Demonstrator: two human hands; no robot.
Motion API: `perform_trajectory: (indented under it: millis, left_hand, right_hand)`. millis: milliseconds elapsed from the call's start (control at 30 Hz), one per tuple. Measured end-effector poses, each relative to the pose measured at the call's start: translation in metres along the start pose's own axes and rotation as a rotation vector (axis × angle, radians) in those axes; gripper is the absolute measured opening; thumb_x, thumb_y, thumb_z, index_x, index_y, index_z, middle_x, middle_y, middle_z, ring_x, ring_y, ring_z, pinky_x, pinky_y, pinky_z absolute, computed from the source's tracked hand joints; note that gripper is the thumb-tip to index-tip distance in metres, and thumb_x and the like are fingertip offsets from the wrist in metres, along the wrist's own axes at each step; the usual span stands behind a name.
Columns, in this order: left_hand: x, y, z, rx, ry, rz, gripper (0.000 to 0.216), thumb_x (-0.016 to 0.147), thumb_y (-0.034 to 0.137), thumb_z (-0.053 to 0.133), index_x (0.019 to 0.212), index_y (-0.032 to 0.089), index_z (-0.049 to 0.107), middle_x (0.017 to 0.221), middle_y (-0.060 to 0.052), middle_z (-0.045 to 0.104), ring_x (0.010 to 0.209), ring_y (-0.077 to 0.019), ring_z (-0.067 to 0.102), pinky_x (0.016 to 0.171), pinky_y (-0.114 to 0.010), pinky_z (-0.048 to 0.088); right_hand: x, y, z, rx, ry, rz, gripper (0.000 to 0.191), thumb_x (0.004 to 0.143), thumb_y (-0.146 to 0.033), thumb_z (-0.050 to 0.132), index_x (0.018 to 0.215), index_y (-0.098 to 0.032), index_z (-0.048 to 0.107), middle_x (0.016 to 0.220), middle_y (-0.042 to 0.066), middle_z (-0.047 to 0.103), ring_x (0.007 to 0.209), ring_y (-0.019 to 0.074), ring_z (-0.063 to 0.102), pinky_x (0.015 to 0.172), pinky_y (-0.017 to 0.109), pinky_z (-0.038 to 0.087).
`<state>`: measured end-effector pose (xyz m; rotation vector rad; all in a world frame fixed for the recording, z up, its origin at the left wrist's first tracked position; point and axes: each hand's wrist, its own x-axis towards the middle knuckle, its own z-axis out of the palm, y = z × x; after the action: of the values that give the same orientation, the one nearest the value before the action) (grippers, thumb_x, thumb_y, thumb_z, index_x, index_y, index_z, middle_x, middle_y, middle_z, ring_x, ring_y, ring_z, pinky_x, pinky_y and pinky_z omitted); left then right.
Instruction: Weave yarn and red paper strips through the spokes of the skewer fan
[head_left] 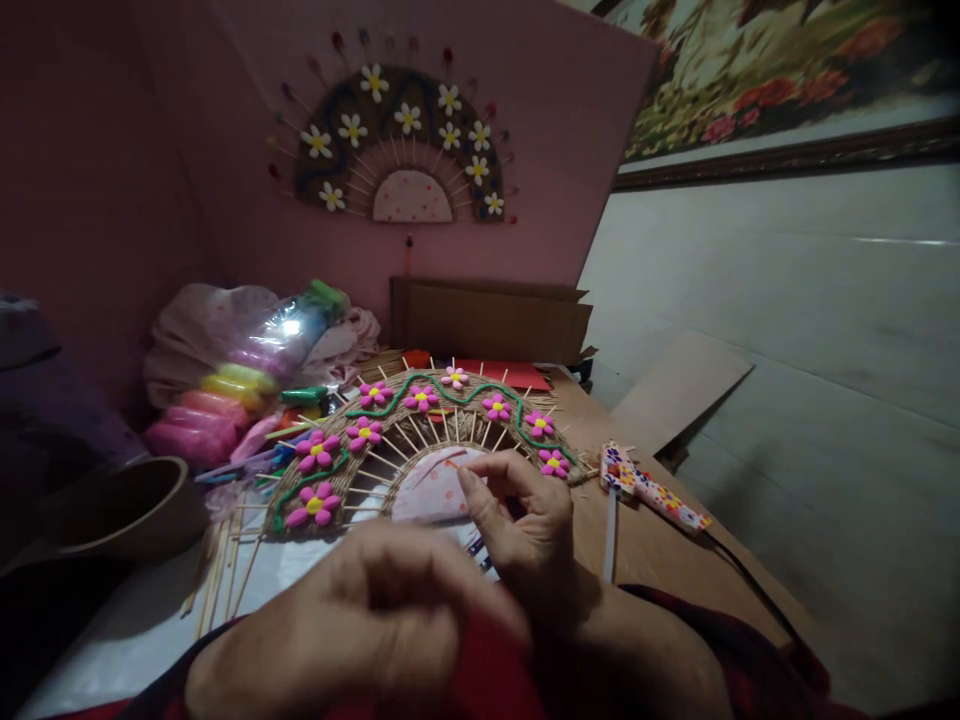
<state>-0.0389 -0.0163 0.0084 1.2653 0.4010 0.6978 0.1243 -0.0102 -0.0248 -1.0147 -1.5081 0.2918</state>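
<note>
A half-round woven fan piece lies on the table, ringed with pink clay flowers and a green wavy cord, with wooden sticks as spokes. My right hand is closed in a pinch on a thin stick at the piece's inner pink half-circle. My left hand is curled close to the camera in front of it; whatever it holds is hidden. A red lump shows beside it.
A finished fan with white flowers hangs on the pink board behind. Bags of coloured clay lie at left, next to a brown bowl. Loose sticks lie at front left. A patterned glue gun rests at right. Cardboard stands at back.
</note>
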Motion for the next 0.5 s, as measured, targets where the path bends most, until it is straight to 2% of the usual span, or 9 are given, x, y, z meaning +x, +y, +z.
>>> perform_trajectory:
  millis: [100, 133, 200, 333, 500]
  left_hand:
    - [0.022, 0.001, -0.007, 0.248, 0.475, 0.194, 0.019, 0.072, 0.028, 0.071, 0.090, 0.022, 0.073, 0.062, -0.001, 0.060, 0.051, -0.0080, 0.047, 0.045, -0.017, 0.036]
    - [0.028, -0.001, -0.011, 0.294, 0.563, 0.226, 0.020, 0.072, 0.028, 0.071, 0.090, 0.021, 0.072, 0.058, 0.001, 0.057, 0.051, -0.0082, 0.046, 0.045, -0.018, 0.036]
    - [0.036, -0.006, -0.018, 0.338, 0.579, 0.228, 0.025, 0.072, 0.030, 0.071, 0.094, 0.019, 0.070, 0.052, 0.003, 0.051, 0.049, -0.0084, 0.044, 0.044, -0.018, 0.035]
    - [0.038, -0.013, -0.022, 0.304, 0.491, 0.161, 0.028, 0.072, 0.032, 0.070, 0.095, 0.017, 0.069, 0.055, 0.003, 0.051, 0.050, -0.0078, 0.043, 0.045, -0.018, 0.034]
    - [0.037, -0.015, -0.020, 0.339, 0.496, 0.185, 0.019, 0.075, 0.033, 0.067, 0.081, 0.014, 0.068, 0.057, 0.002, 0.054, 0.050, -0.0067, 0.042, 0.044, -0.017, 0.031]
  right_hand:
    - [0.000, -0.002, 0.001, 0.045, 0.000, 0.019, 0.007, 0.082, -0.019, 0.055, 0.080, -0.016, 0.061, 0.063, 0.000, 0.057, 0.048, 0.0078, 0.045, 0.042, 0.020, 0.035]
    - [0.000, -0.002, 0.001, 0.046, 0.000, 0.016, 0.007, 0.082, -0.019, 0.055, 0.079, -0.016, 0.061, 0.062, 0.000, 0.057, 0.047, 0.0076, 0.044, 0.041, 0.019, 0.033]
    - [0.000, -0.001, 0.001, 0.027, 0.000, 0.003, 0.007, 0.082, -0.019, 0.056, 0.077, -0.016, 0.061, 0.056, -0.002, 0.052, 0.045, 0.0071, 0.040, 0.040, 0.019, 0.031]
    - [-0.001, 0.002, 0.002, -0.013, -0.035, -0.008, 0.009, 0.082, -0.021, 0.057, 0.079, -0.015, 0.063, 0.052, -0.003, 0.050, 0.043, 0.0067, 0.037, 0.041, 0.020, 0.029]
    - [-0.001, 0.002, 0.002, -0.036, -0.041, -0.053, 0.009, 0.082, -0.019, 0.057, 0.077, -0.014, 0.062, 0.052, -0.005, 0.046, 0.041, 0.0051, 0.033, 0.041, 0.020, 0.027]
